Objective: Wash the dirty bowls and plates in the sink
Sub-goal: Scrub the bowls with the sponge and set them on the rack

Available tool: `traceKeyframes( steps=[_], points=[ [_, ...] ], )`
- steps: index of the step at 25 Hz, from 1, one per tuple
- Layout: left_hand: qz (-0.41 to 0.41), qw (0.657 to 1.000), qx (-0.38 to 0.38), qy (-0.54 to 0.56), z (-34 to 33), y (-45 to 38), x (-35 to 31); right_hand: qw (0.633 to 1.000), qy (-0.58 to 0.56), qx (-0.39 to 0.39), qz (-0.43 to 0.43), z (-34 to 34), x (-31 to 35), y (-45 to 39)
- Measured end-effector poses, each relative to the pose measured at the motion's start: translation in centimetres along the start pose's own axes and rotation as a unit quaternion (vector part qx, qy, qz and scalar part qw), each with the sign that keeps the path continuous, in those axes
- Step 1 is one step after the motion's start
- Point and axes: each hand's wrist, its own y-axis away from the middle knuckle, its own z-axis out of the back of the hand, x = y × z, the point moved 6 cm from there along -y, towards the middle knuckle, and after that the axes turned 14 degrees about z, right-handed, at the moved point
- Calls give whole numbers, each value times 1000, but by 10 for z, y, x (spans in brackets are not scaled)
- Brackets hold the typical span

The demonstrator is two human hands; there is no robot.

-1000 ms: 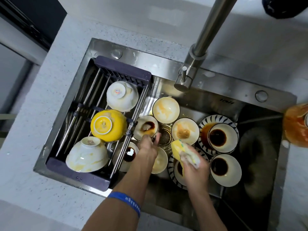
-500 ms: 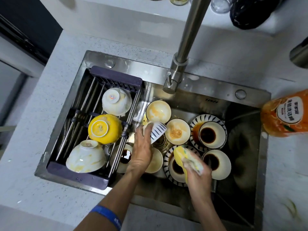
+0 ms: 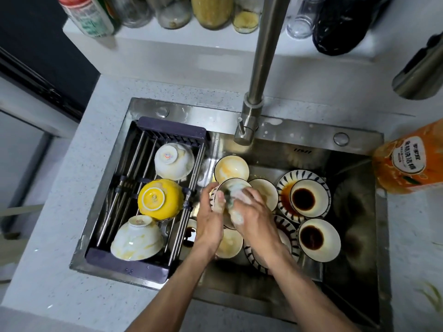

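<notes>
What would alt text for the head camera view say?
Over a steel sink of dirty dishes, the left hand holds a small striped bowl while the right hand scrubs inside it with a sponge. Three bowls sit upside down on a rack.

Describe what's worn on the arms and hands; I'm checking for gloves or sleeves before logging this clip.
No gloves and no sleeves show: both forearms are bare right down to the frame's bottom edge. The left hand and right hand carry no rings or watch that can be made out. White soap foam clings to the fingers of both hands.
</notes>
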Motion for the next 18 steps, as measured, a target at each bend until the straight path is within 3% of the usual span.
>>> traceKeyframes(
  steps=[2, 5, 8, 10, 12, 14, 16, 18],
  points=[
    [-2, 1000, -1, -4, 0, -4, -5, 999, -6, 48, -24, -2, 1, -4],
    [19, 1000, 13, 3, -6, -2, -3, 994, -88, -32, -59, 2, -3, -14],
    [8, 1000, 1, 10, 0, -7, -12, 1000, 8, 22, -8, 1, 0, -22],
    [6, 1000, -8, 25, 6, -15, -16, 995, -80, 24, -51, -6, 3, -18],
    [-5, 1000, 13, 27, 3, -15, -18, 966, -228, -52, -114, -8, 5, -17],
    [-12, 1000, 9, 15, 0, -8, -15, 975, -204, -43, -72, -7, 12, -20],
    [-11, 1000, 0, 1, 6, -9, -21, 991, -129, 42, 18, -6, 17, -10],
    [49, 996, 66, -42, 14, -24, -34, 981, 44, 137, 133, 1, 22, 7]
  ],
)
